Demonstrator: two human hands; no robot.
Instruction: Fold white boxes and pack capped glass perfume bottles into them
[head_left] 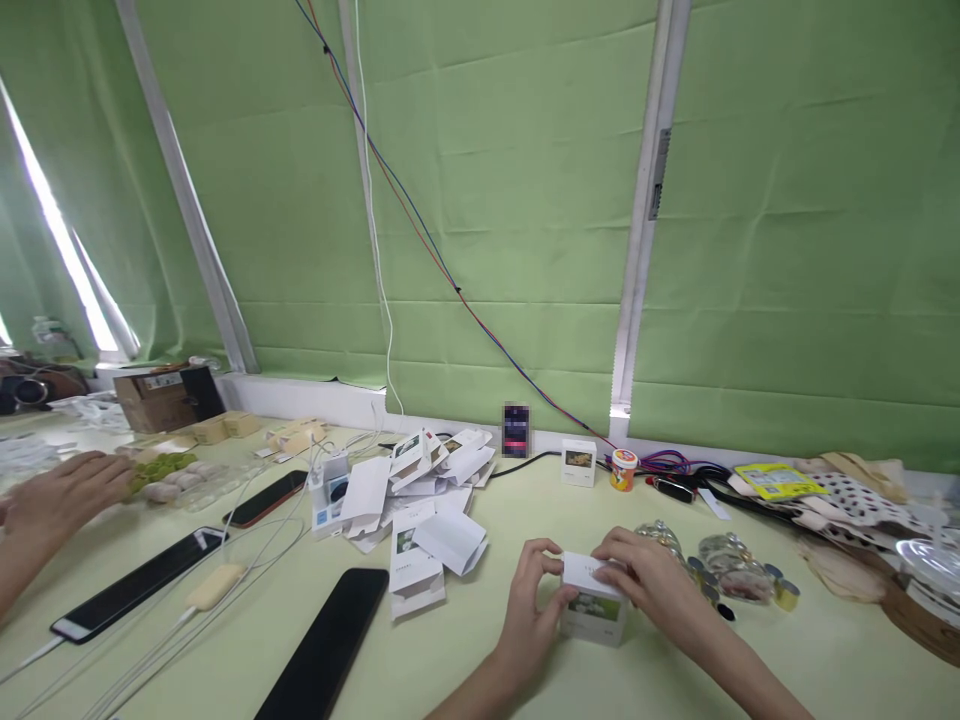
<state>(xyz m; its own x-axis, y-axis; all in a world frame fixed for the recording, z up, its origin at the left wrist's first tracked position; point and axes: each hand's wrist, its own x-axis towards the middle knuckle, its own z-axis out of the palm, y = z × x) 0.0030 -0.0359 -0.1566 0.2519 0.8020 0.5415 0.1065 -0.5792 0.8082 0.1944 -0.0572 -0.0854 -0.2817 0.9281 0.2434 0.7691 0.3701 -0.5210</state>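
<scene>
A small white cardboard box [600, 628] with a green and white picture on its front stands upright on the table. My left hand [534, 598] grips its left side, thumb on the front. From the right, my right hand [646, 572] holds the top edge and upper right corner, fingers over the lid. Just right of my right hand lie clear plastic bags [726, 565] of small items. Gold-rimmed small cylinders [786, 594] lie beside them. To the left is a pile of flattened white boxes [420, 550], some printed with pictures.
Phones [322, 640] and white cables [259, 540] cover the left of the table. Another person's hand [75, 490] reaches in at far left. Behind stand a finished-looking white box [578, 464], an orange tub [622, 470] and a propped phone [516, 430]. Cloth [862, 510] lies at right.
</scene>
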